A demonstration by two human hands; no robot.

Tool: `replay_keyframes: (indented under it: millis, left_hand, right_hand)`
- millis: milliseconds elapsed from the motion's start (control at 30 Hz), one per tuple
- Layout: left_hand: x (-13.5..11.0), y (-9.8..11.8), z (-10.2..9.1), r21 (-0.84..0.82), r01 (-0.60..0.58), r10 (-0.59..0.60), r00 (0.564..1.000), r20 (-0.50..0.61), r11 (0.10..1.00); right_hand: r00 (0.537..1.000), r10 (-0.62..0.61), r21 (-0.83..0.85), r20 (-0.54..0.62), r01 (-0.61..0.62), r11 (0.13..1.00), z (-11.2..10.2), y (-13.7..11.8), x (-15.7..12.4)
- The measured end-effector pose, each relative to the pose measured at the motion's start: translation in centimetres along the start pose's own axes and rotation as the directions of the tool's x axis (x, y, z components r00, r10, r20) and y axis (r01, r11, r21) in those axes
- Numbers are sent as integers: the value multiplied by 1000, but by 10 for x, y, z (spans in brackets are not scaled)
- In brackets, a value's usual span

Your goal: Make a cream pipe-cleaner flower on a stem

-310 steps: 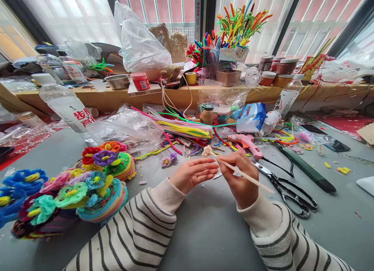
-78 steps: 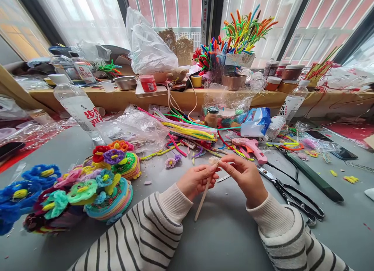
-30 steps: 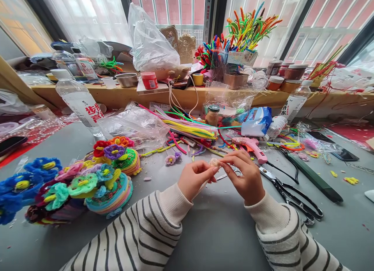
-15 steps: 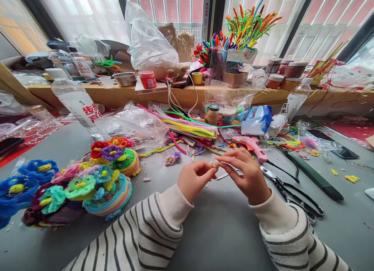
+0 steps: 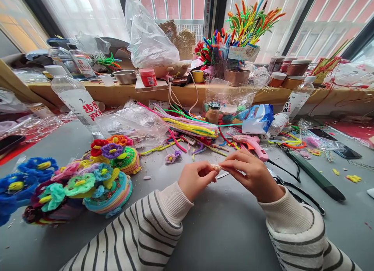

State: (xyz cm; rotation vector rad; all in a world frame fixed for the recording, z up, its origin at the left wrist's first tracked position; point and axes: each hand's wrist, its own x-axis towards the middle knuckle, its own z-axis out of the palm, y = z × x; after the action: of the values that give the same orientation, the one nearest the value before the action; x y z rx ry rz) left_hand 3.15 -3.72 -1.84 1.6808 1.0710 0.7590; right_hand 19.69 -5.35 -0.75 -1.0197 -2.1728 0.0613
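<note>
Between my fingertips is a small cream-coloured fuzzy piece [image 5: 216,167], too small to name for certain. My left hand [image 5: 196,179] pinches it from the left, thumb against forefinger. From the other side my right hand [image 5: 253,173] closes its thumb and fingertips on the piece's right end. Just behind the hands lies a thin metal blade [image 5: 223,175], partly covered by my right fingers. Black-handled pliers [image 5: 304,193] lie beside my right wrist, their jaws mostly hidden by it. Two small pipe-cleaner flowers [image 5: 173,157], pink and purple, rest beyond my left hand.
Pipe-cleaner flower pots [image 5: 109,191] stand at the left. A pink glue gun [image 5: 253,145] and a dark green tool [image 5: 318,179] lie at the right. Behind are loose pipe cleaners [image 5: 187,127], a plastic bag [image 5: 137,125], water bottles [image 5: 77,99] and a crowded ledge [image 5: 117,92].
My right hand has shifted slightly right and lower, covering more of the pliers. The cream piece stays pinched between both hands and shows a little more.
</note>
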Motion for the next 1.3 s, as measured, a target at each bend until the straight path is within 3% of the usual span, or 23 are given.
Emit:
replay_keyframes:
  millis: [233,367,533,633,733,900,1300]
  left_hand:
    - [2,-2,-2,-39,37,-34,997,72,999]
    - [1,-1,-2,-125,35,-26,997,73,992]
    - [-2,4,-1,-158,10,-13,1000,-15,987]
    - [-2,4,0,-87,-7,1,998,-69,996]
    - [-3,2,1,104,-70,82,990,-116,992]
    - [-4,-3,4,413,-163,238,961,-138,896]
    - [-5,-1,4,431,-184,269,952,-145,883]
  right_hand:
    - [999,3,17,41,-4,1000,-3,-2,0]
    - [998,22,-10,-51,-22,1000,1,-5,1]
    - [977,26,-91,-211,-46,995,11,-10,0]
    - [972,24,-97,-233,-48,994,14,-10,-1]
    - [983,28,-80,-181,-43,996,14,-9,0]
    - [990,-9,-98,-142,-5,995,14,-9,0]
    - [983,-40,-177,-179,7,984,19,-14,-1]
